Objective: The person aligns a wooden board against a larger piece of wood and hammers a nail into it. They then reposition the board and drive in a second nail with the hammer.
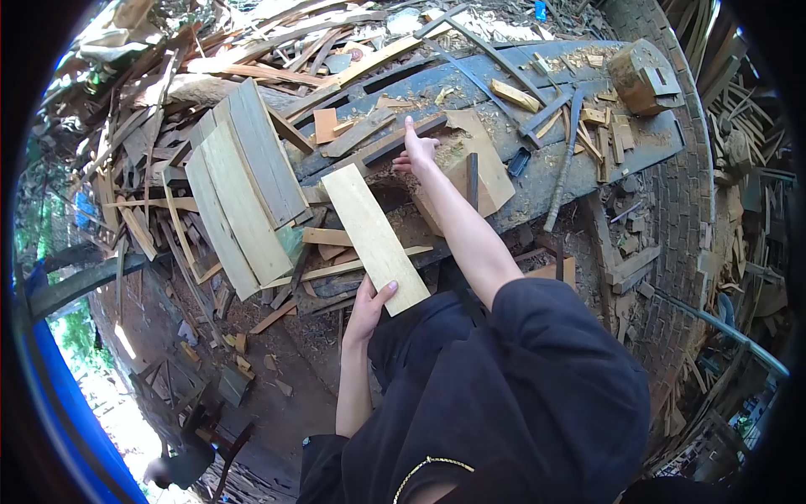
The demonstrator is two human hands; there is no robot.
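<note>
Here, the left hand (367,309) pinches a pale wooden plank (375,239), which stretches ahead of that hand; the right hand (417,156), thumb spread from its fingers, is near a dark bar (386,150), with the workbench (645,139) beneath it.

Left: tilted panel of pale and grey wooden planks (239,202), beside a tangled heap of weathered brown timber offcuts (159,118). Upper right: chunky brown wooden block with a notched face (635,82); just past it, a curved band of grey-brown bricks (673,202) (wall or paving, cannot tell). Far right: slanting pale blue-grey pipe (760,353). Lower left edge: bright blue sheet (74,403).
</note>
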